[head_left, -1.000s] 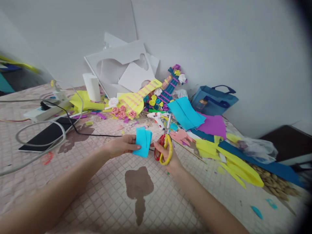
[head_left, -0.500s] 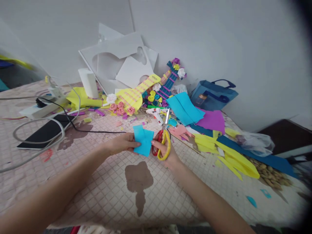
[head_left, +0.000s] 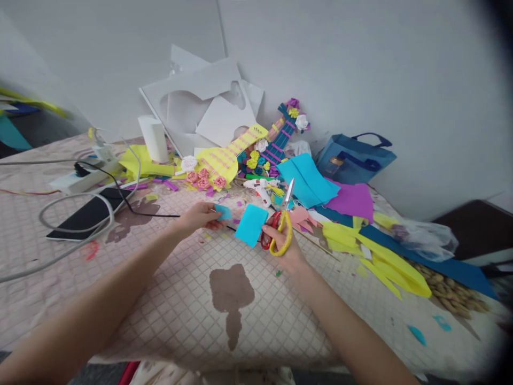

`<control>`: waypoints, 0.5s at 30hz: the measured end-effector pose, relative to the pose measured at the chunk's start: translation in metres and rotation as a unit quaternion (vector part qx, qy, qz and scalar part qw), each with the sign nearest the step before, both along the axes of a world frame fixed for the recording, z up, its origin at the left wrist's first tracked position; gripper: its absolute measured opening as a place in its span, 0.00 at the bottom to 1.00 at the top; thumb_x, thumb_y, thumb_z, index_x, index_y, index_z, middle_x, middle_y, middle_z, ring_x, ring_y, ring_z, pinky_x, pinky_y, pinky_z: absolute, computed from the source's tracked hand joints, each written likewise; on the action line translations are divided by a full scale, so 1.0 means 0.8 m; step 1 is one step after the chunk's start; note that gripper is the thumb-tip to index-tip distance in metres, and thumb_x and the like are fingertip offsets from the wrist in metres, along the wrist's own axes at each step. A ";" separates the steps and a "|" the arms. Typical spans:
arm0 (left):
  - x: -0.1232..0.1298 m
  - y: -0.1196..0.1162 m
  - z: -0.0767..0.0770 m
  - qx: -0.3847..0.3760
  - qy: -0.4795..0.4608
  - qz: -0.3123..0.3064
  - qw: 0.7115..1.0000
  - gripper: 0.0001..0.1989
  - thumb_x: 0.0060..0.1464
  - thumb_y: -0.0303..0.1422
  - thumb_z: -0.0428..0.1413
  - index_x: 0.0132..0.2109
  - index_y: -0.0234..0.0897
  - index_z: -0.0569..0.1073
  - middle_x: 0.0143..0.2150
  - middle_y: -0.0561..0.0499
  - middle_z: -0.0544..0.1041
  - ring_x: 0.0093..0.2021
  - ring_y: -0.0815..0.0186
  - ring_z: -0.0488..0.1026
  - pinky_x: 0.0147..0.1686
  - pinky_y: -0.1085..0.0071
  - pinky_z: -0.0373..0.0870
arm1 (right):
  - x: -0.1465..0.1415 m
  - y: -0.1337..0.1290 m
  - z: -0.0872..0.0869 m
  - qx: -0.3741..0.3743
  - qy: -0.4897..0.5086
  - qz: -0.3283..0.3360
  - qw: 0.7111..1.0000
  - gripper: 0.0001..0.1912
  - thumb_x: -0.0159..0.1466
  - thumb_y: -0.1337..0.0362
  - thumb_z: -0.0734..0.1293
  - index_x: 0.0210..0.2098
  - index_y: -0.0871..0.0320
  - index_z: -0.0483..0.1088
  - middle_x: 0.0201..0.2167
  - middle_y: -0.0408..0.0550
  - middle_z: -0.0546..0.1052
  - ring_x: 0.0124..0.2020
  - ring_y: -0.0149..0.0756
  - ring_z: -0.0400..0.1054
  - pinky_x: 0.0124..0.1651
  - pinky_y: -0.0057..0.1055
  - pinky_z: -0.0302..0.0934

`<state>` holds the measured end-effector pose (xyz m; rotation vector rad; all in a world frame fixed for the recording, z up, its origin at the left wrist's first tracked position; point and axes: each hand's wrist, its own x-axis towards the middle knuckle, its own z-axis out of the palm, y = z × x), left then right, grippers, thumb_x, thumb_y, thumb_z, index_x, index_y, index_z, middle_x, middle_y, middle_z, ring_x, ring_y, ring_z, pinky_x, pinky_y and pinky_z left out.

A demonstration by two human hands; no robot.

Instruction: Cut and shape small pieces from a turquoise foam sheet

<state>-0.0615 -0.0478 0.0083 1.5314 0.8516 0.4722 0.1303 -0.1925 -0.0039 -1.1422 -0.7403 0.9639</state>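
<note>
My left hand (head_left: 203, 216) pinches a small piece of bright blue paper (head_left: 222, 212). Across a short gap, my right hand (head_left: 285, 246) has a larger blue paper rectangle (head_left: 251, 225) between thumb and finger. The same hand carries scissors (head_left: 285, 232) with red and yellow handles, their blades pointing up and away and close together. A white glue gun (head_left: 259, 190) lies just beyond the hands, with pink paper scraps (head_left: 302, 218) right of it.
A yellow paper guitar (head_left: 218, 163) with pink roses lies behind, near a blue guitar (head_left: 282, 140). Blue sheets (head_left: 308, 179), a purple sheet (head_left: 352, 200) and yellow strips (head_left: 385, 262) spread rightward. A grey cable (head_left: 110, 214) loops over a dark tablet-like slab (head_left: 88, 216) at left.
My hands have moved apart. The blue paper that both held together is now two separate pieces, the smaller in my left hand and the larger in my right with the scissors.
</note>
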 end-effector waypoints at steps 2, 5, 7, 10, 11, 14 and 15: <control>0.001 0.013 0.000 0.043 0.024 0.039 0.998 0.19 0.41 0.44 0.63 0.33 0.31 0.73 0.29 0.43 0.78 0.25 0.62 0.74 0.27 0.67 0.70 | 0.000 0.000 0.001 0.002 0.000 0.003 1.000 0.16 0.49 0.62 0.73 0.27 0.55 0.60 0.13 0.33 0.65 0.13 0.25 0.58 0.18 0.23 0.54; 0.000 0.028 0.000 0.128 0.034 0.122 0.984 0.21 0.44 0.38 0.61 0.45 0.32 0.71 0.38 0.43 0.77 0.28 0.64 0.73 0.30 0.67 0.69 | -0.001 0.000 0.001 -0.002 0.000 0.009 1.000 0.17 0.49 0.61 0.73 0.27 0.55 0.60 0.12 0.32 0.64 0.13 0.25 0.57 0.18 0.23 0.53; -0.002 0.030 0.000 0.252 0.043 0.180 0.950 0.24 0.46 0.35 0.61 0.51 0.35 0.68 0.46 0.43 0.74 0.32 0.65 0.72 0.35 0.66 0.68 | -0.002 -0.001 0.000 -0.008 -0.001 0.013 1.000 0.17 0.49 0.61 0.73 0.28 0.54 0.60 0.12 0.32 0.64 0.13 0.25 0.57 0.17 0.23 0.53; 0.000 0.014 -0.003 0.355 0.042 0.156 0.921 0.18 0.49 0.37 0.58 0.47 0.35 0.70 0.42 0.44 0.74 0.34 0.64 0.72 0.36 0.66 0.68 | -0.004 -0.002 -0.001 -0.018 -0.001 0.022 1.000 0.18 0.49 0.60 0.73 0.28 0.54 0.59 0.12 0.32 0.64 0.13 0.25 0.58 0.18 0.23 0.53; 0.003 0.004 -0.004 0.335 0.029 0.121 0.934 0.16 0.51 0.38 0.57 0.45 0.35 0.71 0.38 0.46 0.75 0.35 0.63 0.72 0.36 0.67 0.68 | -0.005 -0.002 -0.001 -0.021 0.003 0.026 0.999 0.17 0.49 0.60 0.73 0.28 0.54 0.59 0.12 0.32 0.64 0.13 0.25 0.58 0.18 0.23 0.53; 0.016 -0.032 -0.009 0.208 -0.034 0.030 0.977 0.17 0.51 0.42 0.57 0.41 0.33 0.72 0.37 0.45 0.76 0.36 0.62 0.74 0.36 0.67 0.69 | -0.009 -0.004 0.002 -0.028 0.012 0.036 0.999 0.16 0.49 0.60 0.73 0.27 0.55 0.60 0.12 0.33 0.64 0.13 0.25 0.57 0.18 0.23 0.53; 0.020 -0.043 -0.009 0.141 -0.053 0.005 0.989 0.18 0.51 0.43 0.57 0.41 0.32 0.72 0.36 0.45 0.77 0.36 0.62 0.74 0.36 0.67 0.70 | -0.010 -0.005 0.003 -0.028 0.012 0.036 0.999 0.16 0.49 0.61 0.73 0.27 0.55 0.61 0.12 0.33 0.64 0.13 0.25 0.57 0.18 0.23 0.53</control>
